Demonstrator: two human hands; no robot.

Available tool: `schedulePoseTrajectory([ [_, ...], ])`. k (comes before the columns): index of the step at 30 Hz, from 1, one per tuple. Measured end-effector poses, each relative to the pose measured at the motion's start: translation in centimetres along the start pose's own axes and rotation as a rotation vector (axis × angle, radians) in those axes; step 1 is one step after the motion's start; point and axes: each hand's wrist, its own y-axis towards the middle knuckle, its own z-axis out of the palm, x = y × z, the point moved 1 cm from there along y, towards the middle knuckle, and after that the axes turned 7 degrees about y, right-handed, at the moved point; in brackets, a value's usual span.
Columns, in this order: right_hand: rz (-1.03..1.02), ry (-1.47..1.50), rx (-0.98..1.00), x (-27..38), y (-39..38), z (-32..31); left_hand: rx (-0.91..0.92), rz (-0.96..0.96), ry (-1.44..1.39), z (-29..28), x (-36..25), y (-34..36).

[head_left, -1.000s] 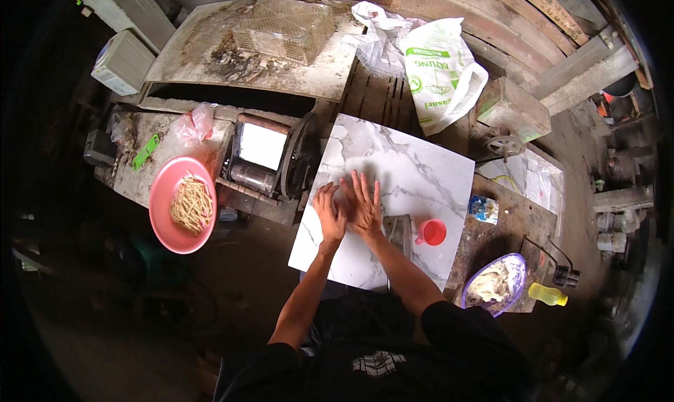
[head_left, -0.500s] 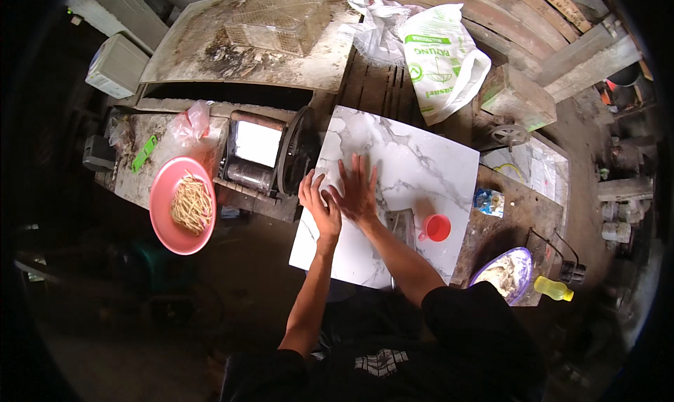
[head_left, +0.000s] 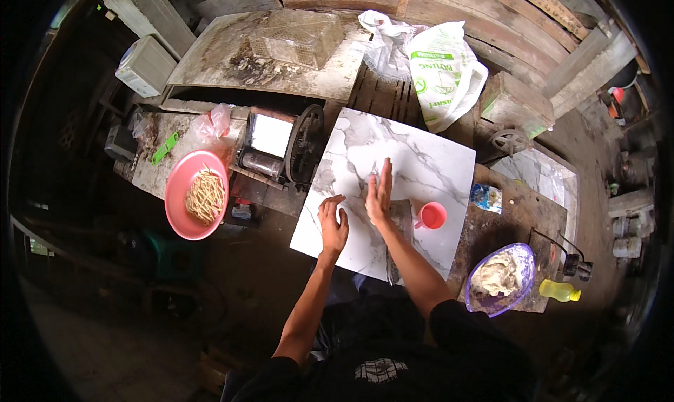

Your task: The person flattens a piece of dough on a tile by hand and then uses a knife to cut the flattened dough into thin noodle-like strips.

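Over the table (head_left: 428,156), the left hand (head_left: 331,224) and right hand (head_left: 379,200) had parted: the left, fingers loosely curved, toward the near-left corner, the right edgewise mid-table, fingers straight, both seemingly empty. The cup (head_left: 434,214) stood near the right edge, likely keeping the middle free.

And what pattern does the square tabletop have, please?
The tabletop is white with grey marbling, clearest in the head view.

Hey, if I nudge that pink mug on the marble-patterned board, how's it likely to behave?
The pink mug looks like plastic, so it's probably light. The marble-patterned board under it looks smooth, so it may slide rather than tip. If knocked over, its side handle would likely keep it from rolling far.
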Motion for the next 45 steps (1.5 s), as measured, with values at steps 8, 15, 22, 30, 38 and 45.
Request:
schedulePoseTrajectory([
  [8,-0.222,-0.687,0.189,1.0,-1.3,2.9,-0.035,-0.029,0.065,-0.1,0.5,0.5],
  [15,-0.169,-0.905,0.234,0.9,-2.4,3.1,-0.025,-0.046,0.058,0.1,0.8,0.6],
  [22,-0.169,-0.83,0.241,1.7,-2.6,2.1,-0.075,-0.092,0.046,1.1,0.8,1.2],
  [30,-0.088,-0.839,0.225,1.6,-1.4,2.2,-0.088,-0.088,0.044,1.5,0.4,0.9],
  [38,-0.013,-0.415,0.092,-0.2,0.5,2.2,0.102,-0.047,0.098,1.6,0.4,-1.5],
  [45,0.071,0.276,-0.096,0.8,1.1,0.6,0.25,0.073,0.268,3.2,0.7,-1.4],
])
